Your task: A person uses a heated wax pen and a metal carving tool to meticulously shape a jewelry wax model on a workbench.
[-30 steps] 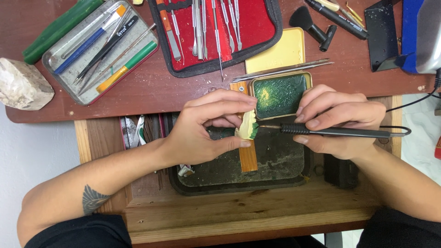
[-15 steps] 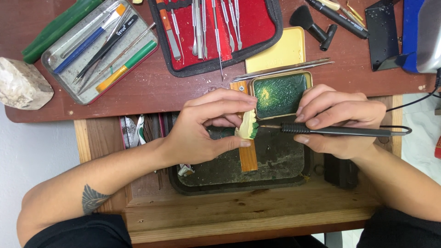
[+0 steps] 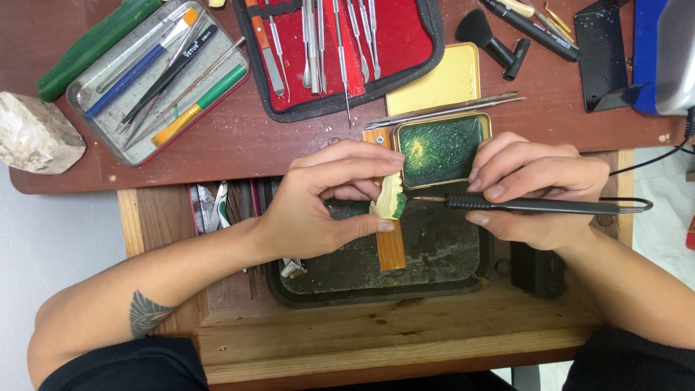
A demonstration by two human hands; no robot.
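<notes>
My left hand (image 3: 329,206) pinches a small cream-coloured cast with green wax on it (image 3: 392,198), holding it over a dark tray (image 3: 434,253). My right hand (image 3: 536,188) grips a thin black-handled tool (image 3: 536,206) like a pen, its metal tip touching the cast's green edge. A cord runs off the tool's rear toward the right. Just behind the hands sits a small open tin of green wax (image 3: 441,148), and an orange wooden peg (image 3: 389,242) juts out under the cast.
A red instrument case (image 3: 340,43) with several metal tools lies at the back. Left of it are a metal tray of pens and tools (image 3: 156,76) and a pale stone block (image 3: 36,134). A yellow tin lid (image 3: 434,83), a black brush (image 3: 492,40) and long tweezers (image 3: 441,110) lie nearby.
</notes>
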